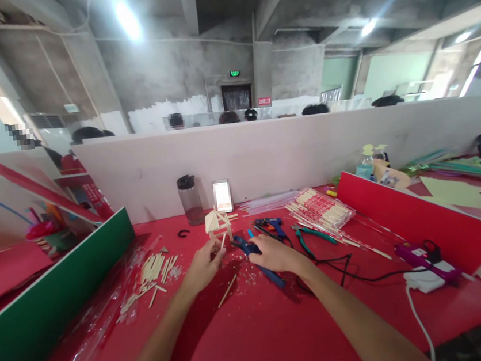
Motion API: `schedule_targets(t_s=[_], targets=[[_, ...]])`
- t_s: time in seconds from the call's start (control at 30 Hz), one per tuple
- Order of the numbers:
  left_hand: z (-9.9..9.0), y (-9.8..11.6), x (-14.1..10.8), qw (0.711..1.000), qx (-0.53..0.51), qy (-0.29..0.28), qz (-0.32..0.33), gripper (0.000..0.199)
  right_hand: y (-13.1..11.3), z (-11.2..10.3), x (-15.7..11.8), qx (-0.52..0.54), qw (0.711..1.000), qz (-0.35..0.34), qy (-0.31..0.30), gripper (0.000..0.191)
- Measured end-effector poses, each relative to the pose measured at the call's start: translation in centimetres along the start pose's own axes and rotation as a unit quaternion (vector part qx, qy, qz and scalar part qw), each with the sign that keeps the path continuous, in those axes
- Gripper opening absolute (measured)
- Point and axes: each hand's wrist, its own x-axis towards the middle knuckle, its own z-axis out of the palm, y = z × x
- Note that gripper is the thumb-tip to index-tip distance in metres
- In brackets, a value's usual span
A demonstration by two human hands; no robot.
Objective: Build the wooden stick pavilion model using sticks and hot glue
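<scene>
My left hand (205, 264) pinches a short pale wooden stick (223, 241) just in front of a small stick-built structure (218, 221) with a sloped roof. To the right, my right hand (271, 252) is closed over a dark blue tool (273, 275) lying slanted on the red table (250, 341). A single loose stick (227, 290) lies between my forearms, with small scraps scattered around it. A pile of cut sticks (154, 268) is left of my left hand.
Behind the structure stand a dark bottle (190, 200) and a phone (222, 196). Rightward are a blue glue gun (270, 224), green-handled pliers (316, 234), packed sticks (319, 209) and black cables. A green divider (63, 299) and red divider (419, 221) flank the workspace.
</scene>
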Motion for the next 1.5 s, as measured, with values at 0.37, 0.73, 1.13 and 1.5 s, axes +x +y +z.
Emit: schedule_targets(t_s=[0.37, 0.73, 1.13, 1.5], targets=[[0.6, 0.5, 0.4, 0.984, -0.173, 0.049, -0.012, 0.039, -1.1, 0.8, 0.3, 0.230, 0.956, -0.141, 0.119, 0.043], [0.9, 0.8, 0.2, 0.980, -0.190, 0.065, -0.005, 0.032, -1.4, 0.6, 0.2, 0.268, 0.949, -0.142, 0.081, 0.041], [0.9, 0.5, 0.4, 0.977, -0.205, 0.060, 0.004, 0.032, -1.8, 0.7, -0.2, 0.265, 0.944, -0.186, 0.069, 0.044], [0.7, 1.5, 0.1, 0.977, -0.209, 0.029, 0.020, 0.034, -1.2, 0.7, 0.0, 0.295, 0.931, -0.200, 0.081, 0.045]])
